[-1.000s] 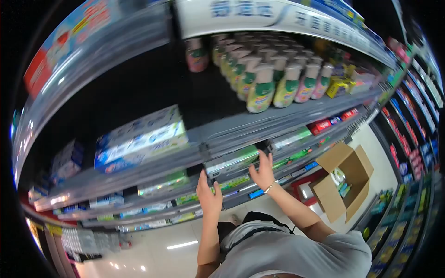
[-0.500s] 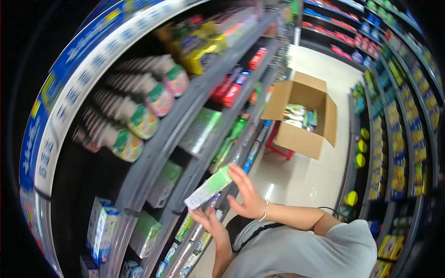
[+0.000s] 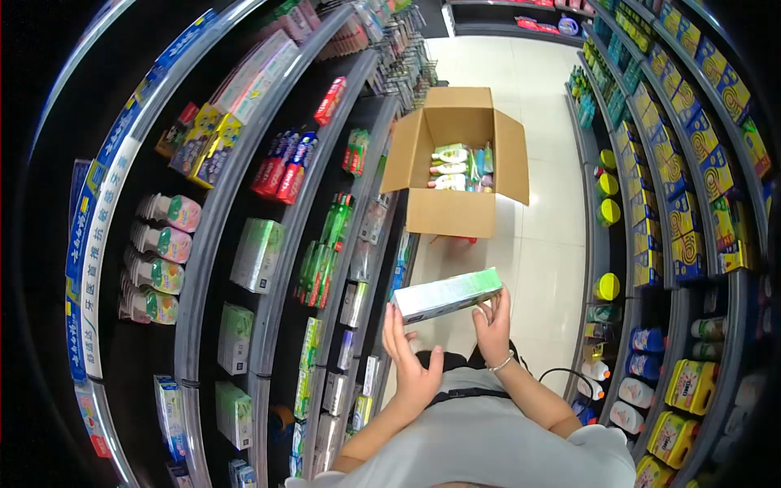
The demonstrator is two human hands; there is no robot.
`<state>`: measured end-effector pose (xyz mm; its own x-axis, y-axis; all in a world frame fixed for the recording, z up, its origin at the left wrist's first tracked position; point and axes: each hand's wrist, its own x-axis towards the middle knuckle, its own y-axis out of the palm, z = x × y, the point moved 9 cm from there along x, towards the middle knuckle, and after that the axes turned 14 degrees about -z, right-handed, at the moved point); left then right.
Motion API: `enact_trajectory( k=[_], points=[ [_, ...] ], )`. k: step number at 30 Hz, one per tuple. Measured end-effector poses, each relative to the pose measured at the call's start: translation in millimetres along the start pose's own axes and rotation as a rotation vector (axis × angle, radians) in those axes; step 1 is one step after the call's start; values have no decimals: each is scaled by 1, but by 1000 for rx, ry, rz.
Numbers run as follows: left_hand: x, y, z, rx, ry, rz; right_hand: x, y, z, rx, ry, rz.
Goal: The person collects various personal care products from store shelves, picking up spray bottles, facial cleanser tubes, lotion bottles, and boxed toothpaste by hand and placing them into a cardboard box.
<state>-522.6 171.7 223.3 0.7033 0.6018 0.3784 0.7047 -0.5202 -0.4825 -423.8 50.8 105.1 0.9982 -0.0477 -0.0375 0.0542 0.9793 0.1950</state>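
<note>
A long green-and-white box (image 3: pixel 447 294) is held up between my two hands in front of my body, slightly tilted, its right end higher. My left hand (image 3: pixel 413 370) supports the left end with its fingers, the thumb standing apart from the box. At the right end, my right hand (image 3: pixel 495 329) grips it with thumb and fingers; a bracelet circles that wrist. Similar green-and-white boxes (image 3: pixel 259 256) stand on the shelves to my left. The print on the held box is too small to read.
An open cardboard box (image 3: pixel 450 213) with several white and green packages (image 3: pixel 449 167) inside rests on a red stool (image 3: pixel 455 239) in the aisle. Toothpaste boxes (image 3: pixel 291 168) and hanging pouches (image 3: pixel 172 211) fill the left shelves. Yellow jugs (image 3: pixel 691 385) and yellow boxes (image 3: pixel 685 211) line the right shelves.
My view has turned from the left shelves toward the aisle. The box has moved away from the shelf to in front of my body, both hands still on it, and now lies flatter.
</note>
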Motion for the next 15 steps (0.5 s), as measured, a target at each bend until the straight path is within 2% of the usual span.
enact_trajectory(
  k=[5, 7, 11, 13, 15],
  points=[
    [-7, 51, -39, -53, 50, 168, 26, -55, -1, 77, 31, -134],
    [-10, 74, -50, 16, 136, 280, 36, -73, -7, 123, 55, -185],
    [-2, 112, -56, -31, 227, 357, 53, -109, -2, 142, 44, -343],
    [7, 133, -53, -75, 226, 363, 68, -124, 4, 115, 9, -368],
    [17, 157, -48, -202, 170, 402, 83, -148, 12, 10, -65, -486]
  ],
)
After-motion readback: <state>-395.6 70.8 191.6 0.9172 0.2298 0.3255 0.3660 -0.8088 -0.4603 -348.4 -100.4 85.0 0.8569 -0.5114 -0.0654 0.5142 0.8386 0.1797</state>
